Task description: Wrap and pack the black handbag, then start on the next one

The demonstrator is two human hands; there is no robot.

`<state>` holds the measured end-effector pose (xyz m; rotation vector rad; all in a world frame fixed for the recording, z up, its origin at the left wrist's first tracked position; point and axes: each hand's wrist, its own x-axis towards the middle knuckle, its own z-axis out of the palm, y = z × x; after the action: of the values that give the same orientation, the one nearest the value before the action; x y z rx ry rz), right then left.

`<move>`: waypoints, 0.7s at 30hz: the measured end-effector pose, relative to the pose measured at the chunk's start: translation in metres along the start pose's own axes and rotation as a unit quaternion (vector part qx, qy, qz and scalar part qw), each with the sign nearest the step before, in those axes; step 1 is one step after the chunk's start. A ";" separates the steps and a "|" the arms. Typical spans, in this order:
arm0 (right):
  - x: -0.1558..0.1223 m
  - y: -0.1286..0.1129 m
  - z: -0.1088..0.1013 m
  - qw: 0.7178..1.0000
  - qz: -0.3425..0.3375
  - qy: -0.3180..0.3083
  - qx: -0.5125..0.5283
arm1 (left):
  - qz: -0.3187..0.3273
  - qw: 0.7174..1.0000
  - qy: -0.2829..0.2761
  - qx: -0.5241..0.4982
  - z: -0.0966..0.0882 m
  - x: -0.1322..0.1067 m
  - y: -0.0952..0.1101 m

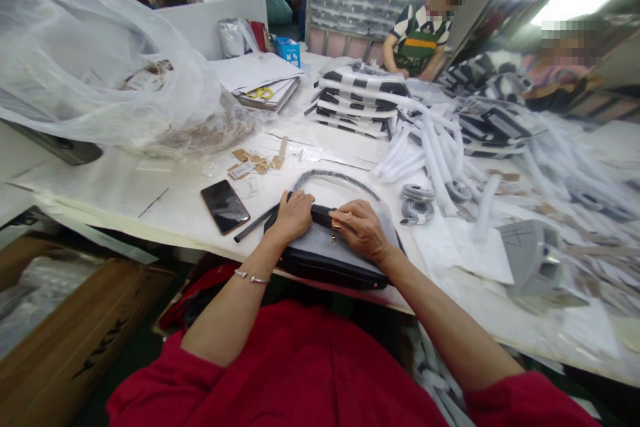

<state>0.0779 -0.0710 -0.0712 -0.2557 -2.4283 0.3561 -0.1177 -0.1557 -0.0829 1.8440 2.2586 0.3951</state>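
Note:
A black handbag (335, 268) lies at the table's front edge, its panel partly under a pale cover sheet. Its wrapped handle (345, 175) arches away from me on the table. My left hand (295, 215) is closed over the bag's upper left edge, fingertips curled out of sight. With thumb and fingers together, my right hand (364, 230) grips the gold-coloured clasp (336, 221) at the end of a black strap on the bag. A small gold stud shows just below the clasp. Left of the bag rests a dark-screened phone (225, 205).
Brown tags (255, 163) lie beyond the phone, near a large clear plastic bag (100, 60). Wrapped bags (357, 97) are stacked at the back, with white-wrapped handles to their right. A grey dispenser-like object (530, 257) stands right. Co-workers stand across the table. A cardboard box (115, 320) sits lower left.

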 end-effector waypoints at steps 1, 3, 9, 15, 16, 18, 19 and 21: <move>0.001 -0.001 -0.003 1.000 -0.010 -0.008 0.012 | 0.002 1.000 0.000 -0.003 0.000 0.000 0.000; 0.002 -0.003 -0.009 0.998 -0.028 -0.037 0.031 | 0.004 1.000 -0.001 -0.009 0.001 0.000 -0.001; 0.007 -0.016 -0.026 0.983 -0.034 -0.176 0.050 | -0.003 1.000 0.010 -0.029 0.007 0.002 -0.004; 0.001 -0.024 -0.028 0.968 0.041 -0.241 0.049 | -0.015 0.998 0.028 -0.046 0.014 0.006 -0.010; 0.000 -0.024 -0.028 0.968 0.064 -0.237 0.054 | -0.015 0.998 0.030 -0.048 0.014 0.006 -0.010; -0.001 -0.025 -0.029 0.965 0.115 -0.223 0.071 | -0.015 0.998 0.032 -0.050 0.014 0.006 -0.010; -0.002 -0.025 -0.030 0.963 0.138 -0.214 0.083 | -0.016 0.998 0.033 -0.051 0.014 0.007 -0.010; -0.001 -0.027 -0.030 0.961 0.164 -0.195 0.107 | -0.018 0.998 0.035 -0.052 0.014 0.007 -0.009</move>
<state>0.0955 -0.0914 -0.0412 -0.5361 -2.6988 0.8848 -0.1232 -0.1496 -0.0989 1.7621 2.2668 0.5676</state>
